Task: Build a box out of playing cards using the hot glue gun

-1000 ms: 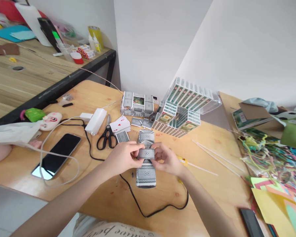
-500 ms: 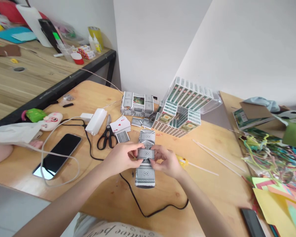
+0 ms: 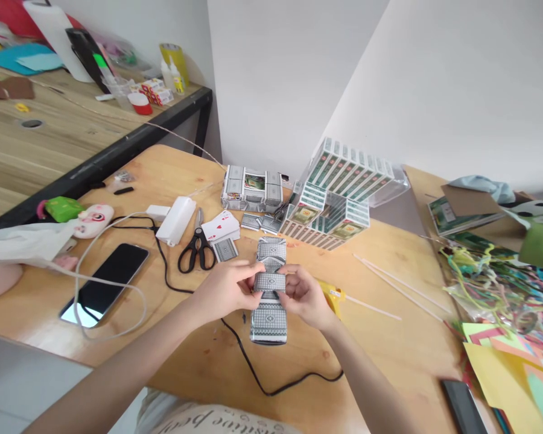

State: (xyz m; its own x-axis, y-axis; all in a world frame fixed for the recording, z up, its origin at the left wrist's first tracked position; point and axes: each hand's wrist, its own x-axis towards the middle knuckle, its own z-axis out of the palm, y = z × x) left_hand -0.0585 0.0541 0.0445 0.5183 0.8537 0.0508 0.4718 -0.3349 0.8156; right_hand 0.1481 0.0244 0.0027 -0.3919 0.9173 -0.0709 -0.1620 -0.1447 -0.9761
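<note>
A long card-covered piece (image 3: 269,319) with grey patterned card backs lies lengthwise on the wooden table in front of me. Across its middle is a grey patterned card (image 3: 270,281). My left hand (image 3: 233,286) pinches the left edge of this card between thumb and fingers. On its right edge, my right hand (image 3: 305,295) does the same, fingers bent. Behind my right hand, a yellow glue gun (image 3: 333,295) is partly hidden, a white stick at its end. Loose playing cards (image 3: 221,226) and black-handled scissors (image 3: 196,248) lie beyond my left hand.
At the back stand a card-covered box (image 3: 252,190) and stacked green-and-white card boxes (image 3: 339,193). A phone (image 3: 106,283) and white cable are at left. A black cord (image 3: 253,367) curves near the front edge. Colored papers (image 3: 502,380) and strings lie at right.
The card-covered piece and both hands sit very slightly further right in view. More of the yellow glue gun shows beside my right hand. Both hands keep their pinch on the card.
</note>
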